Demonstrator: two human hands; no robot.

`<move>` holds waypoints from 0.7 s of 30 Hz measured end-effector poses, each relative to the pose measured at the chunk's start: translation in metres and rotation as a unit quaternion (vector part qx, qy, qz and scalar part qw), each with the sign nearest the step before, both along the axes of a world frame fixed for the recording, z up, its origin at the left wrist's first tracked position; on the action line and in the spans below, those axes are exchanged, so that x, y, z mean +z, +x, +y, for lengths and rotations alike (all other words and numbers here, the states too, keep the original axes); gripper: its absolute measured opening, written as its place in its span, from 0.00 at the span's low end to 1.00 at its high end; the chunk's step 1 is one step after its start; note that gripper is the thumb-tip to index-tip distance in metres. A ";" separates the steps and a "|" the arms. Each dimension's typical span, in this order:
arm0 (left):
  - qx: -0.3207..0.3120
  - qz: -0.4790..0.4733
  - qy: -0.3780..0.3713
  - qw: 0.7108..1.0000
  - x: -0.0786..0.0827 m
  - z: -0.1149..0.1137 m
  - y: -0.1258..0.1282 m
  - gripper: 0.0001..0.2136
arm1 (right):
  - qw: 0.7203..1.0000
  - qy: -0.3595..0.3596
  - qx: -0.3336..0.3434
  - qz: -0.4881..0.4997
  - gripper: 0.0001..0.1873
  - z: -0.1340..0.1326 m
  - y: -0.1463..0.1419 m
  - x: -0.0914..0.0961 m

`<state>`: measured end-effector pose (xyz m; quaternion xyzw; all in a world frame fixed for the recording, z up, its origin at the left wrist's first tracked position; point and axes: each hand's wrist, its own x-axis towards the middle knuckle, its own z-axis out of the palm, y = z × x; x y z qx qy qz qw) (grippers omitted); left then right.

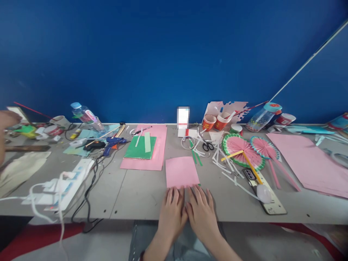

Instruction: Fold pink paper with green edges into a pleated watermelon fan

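So here's where we're at: both of our hands are flat on the grey bench, side by side and touching. The left hand and right hand have fingers spread loosely, palms down, and the fingertips are pressing on the near edge of the small pink rectangular paper sheet. Neither hand is gripping anything, just resting on that edge.

The pink sheet lies flat, dead centre in front of us, close to the front edge of the bench. Looks like thin craft paper to us: very light, floppy, and it'll crease the moment we pinch it hard. It probably slides easily on the smooth top too, so holding it down with flat fingers makes sense. For lifting, we'd go for a corner or the near edge, since there's nothing else to grab.

Around it: a green sheet on a bigger pink sheet to the left, a blue glue gun beyond that, black-handled scissors among white paper strips, and two pleated watermelon-style paper fans to the right. A white ruler sits near our right hand, and there's a white power strip far left.
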<state>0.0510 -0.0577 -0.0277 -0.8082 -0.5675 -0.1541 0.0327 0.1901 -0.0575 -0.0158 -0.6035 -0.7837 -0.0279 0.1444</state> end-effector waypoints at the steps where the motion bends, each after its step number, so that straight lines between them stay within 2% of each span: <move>1: 0.002 -0.002 -0.005 1.000 0.000 0.000 0.000 0.26 | 1.000 0.002 -0.002 0.006 0.22 0.000 0.001 0.000; 12: 0.017 -0.017 -0.042 0.999 0.006 0.000 0.002 0.26 | 1.000 -0.006 -0.011 0.014 0.20 0.003 0.002 0.005; 21: 0.021 0.004 -0.004 1.000 0.010 0.002 0.008 0.26 | 1.000 0.005 -0.012 -0.001 0.21 0.001 0.003 -0.001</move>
